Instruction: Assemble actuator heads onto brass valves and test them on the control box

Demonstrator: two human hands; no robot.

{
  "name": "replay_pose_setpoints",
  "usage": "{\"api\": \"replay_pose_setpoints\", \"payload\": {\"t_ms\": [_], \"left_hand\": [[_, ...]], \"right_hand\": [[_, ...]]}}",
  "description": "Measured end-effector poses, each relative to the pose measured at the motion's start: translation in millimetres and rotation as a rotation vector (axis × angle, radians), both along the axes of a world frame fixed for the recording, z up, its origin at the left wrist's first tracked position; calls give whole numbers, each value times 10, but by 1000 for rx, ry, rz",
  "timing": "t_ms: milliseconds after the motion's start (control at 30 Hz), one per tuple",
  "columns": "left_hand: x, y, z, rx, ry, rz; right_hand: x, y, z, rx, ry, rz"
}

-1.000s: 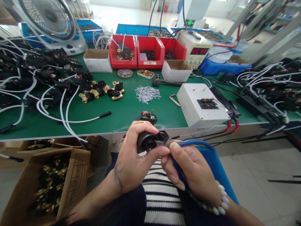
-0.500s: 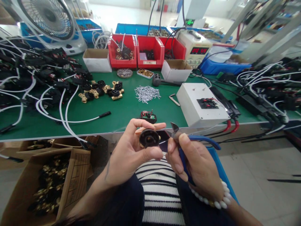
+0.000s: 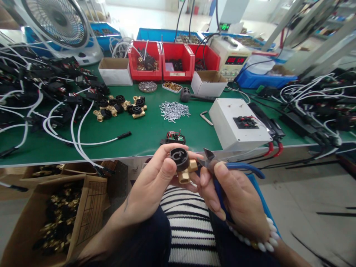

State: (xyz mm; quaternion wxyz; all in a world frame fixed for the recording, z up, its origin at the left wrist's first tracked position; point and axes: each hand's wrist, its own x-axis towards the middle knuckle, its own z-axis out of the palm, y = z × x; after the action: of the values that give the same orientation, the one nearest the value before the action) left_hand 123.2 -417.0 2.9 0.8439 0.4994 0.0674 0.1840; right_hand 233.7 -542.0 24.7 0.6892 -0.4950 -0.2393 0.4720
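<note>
Brass valve [image 3: 184, 167] with round black cap, pinched in left hand [image 3: 150, 187]

On the green desk [image 3: 144, 133] lie a pile of silver clips [image 3: 174, 111], brass fittings [image 3: 122, 106] and a white box [image 3: 239, 128]; red bins [image 3: 178, 61] and a fan [image 3: 59, 26] stand behind.
</note>
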Motion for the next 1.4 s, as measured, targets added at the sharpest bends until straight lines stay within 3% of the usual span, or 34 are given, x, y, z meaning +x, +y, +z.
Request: {"api": "replay_pose_setpoints", "payload": {"t_ms": [200, 300, 600, 800, 900, 1000, 1100, 1233, 1333, 1400], "left_hand": [[-6, 7, 8, 534, 91, 244], [28, 27, -20, 744, 43, 382], [78, 81, -1, 1050, -57, 516], [82, 60, 27, 1085, -28, 536], [80, 43, 18, 1047, 27, 537], [75, 48, -9, 954, 82, 498], [81, 76, -58, 836, 101, 457], [97, 107, -107, 786, 23, 420], [97, 109, -95, 770, -11, 396], [95, 105, -73, 753, -22, 396]], "right_hand": [[5, 3, 28, -94, -19, 82], [15, 13, 41, -114, -42, 119], [-1, -4, 50, -189, -53, 144], [-34, 24, 71, -195, -94, 135], [-15, 68, 52, -198, -206, 129], [173, 194, -60, -212, -375, 21], [549, 396, -283, -377, -648, -72], [1019, 619, -569, -737, -1075, -4], [1148, 655, -635, -823, -1176, -74], [1119, 615, -618, -787, -1251, -170]]}}
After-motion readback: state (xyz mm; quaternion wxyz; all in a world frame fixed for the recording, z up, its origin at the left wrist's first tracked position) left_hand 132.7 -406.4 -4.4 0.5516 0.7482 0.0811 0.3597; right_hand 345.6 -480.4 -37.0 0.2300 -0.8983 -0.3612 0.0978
